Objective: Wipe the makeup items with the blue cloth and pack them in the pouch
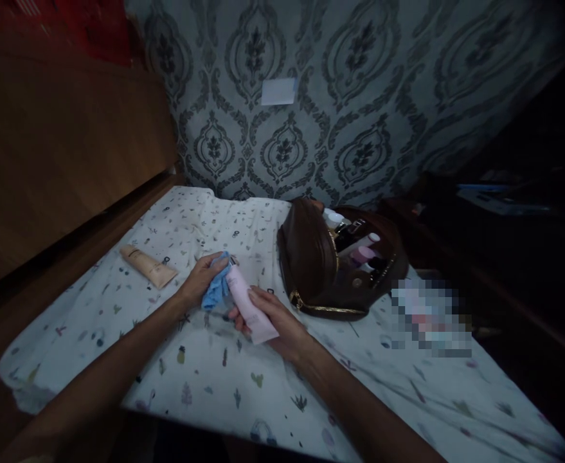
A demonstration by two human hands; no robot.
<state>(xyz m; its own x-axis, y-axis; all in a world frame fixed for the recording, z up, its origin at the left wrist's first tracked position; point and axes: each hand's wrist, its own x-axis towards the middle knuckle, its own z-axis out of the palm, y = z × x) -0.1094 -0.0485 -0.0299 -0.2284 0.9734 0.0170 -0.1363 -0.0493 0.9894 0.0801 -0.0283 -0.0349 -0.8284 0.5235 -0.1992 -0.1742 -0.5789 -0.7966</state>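
A pale pink squeeze tube (247,303) lies tilted across the middle of the view, its cap end up and to the left. My right hand (277,318) is closed around its lower body. Bunched in my left hand (205,278) is a blue cloth (216,292), pressed against the tube's cap end. A beige tube (148,265) rests on the patterned sheet to the left of my hands. To the right stands a brown toiletry bag (307,254), unzipped, with several bottles and tubes inside.
The white printed sheet (258,225) covers the mattress under everything. Behind it is a patterned wall (282,151) with a white plate (278,91). A wooden cabinet (70,128) borders the left side. A blurred-out item (431,318) lies right of the bag.
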